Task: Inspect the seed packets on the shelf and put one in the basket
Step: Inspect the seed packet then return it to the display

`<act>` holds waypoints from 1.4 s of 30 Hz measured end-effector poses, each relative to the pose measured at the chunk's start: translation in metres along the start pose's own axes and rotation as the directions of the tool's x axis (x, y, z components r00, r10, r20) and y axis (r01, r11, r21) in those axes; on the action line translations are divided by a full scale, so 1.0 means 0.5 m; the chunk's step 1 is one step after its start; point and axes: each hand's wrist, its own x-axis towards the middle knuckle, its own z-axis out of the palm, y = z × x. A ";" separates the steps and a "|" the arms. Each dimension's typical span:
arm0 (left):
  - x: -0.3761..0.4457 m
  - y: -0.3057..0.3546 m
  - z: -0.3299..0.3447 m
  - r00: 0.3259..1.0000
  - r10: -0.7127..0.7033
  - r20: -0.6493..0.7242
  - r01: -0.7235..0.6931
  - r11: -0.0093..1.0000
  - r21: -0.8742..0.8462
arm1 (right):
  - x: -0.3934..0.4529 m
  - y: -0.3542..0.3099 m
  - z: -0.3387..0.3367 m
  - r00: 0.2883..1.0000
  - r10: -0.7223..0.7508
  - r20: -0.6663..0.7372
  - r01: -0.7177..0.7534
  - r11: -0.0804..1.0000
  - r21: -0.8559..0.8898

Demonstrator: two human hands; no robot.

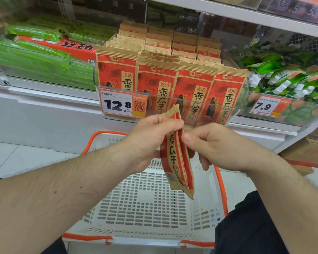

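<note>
Head view: green packs point(44, 61) flank the seed packets point(173, 85) on the shelf.

A single head-worn, wide-angle camera looks forward and steeply down from the person's own eye level. It faces a shop shelf point(154, 99) at the far side, close enough that the price tag point(116, 104) reads clearly. The near half of the frame looks almost straight down into a white basket with orange rim point(147, 202) on the floor. Both forearms enter from the bottom corners, the left hand point(151, 142) and right hand point(217, 147) meeting near centre, very close to the lens. Straight edges bow toward the borders, and the far left is blurred. No second view overlaps it.
</note>
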 end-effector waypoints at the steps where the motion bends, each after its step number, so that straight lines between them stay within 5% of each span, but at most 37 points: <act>1: 0.000 -0.001 0.001 1.000 0.001 0.017 -0.001 1.000 0.002 | 0.000 -0.001 0.000 0.999 0.012 -0.041 -0.012 1.000 -0.003; 21: -0.004 0.010 0.006 0.987 0.054 0.150 -0.058 0.998 0.020 | 0.028 0.015 0.022 0.931 0.047 -0.361 0.104 0.916 0.386; 27: -0.008 0.011 0.006 0.983 0.011 0.185 -0.012 1.000 0.005 | 0.024 0.006 0.018 0.954 0.045 -0.297 0.122 0.845 0.521; 42: -0.002 0.010 0.002 0.987 0.005 0.163 -0.004 1.000 -0.007 | 0.000 0.019 -0.015 0.999 -0.042 0.026 0.031 0.949 0.315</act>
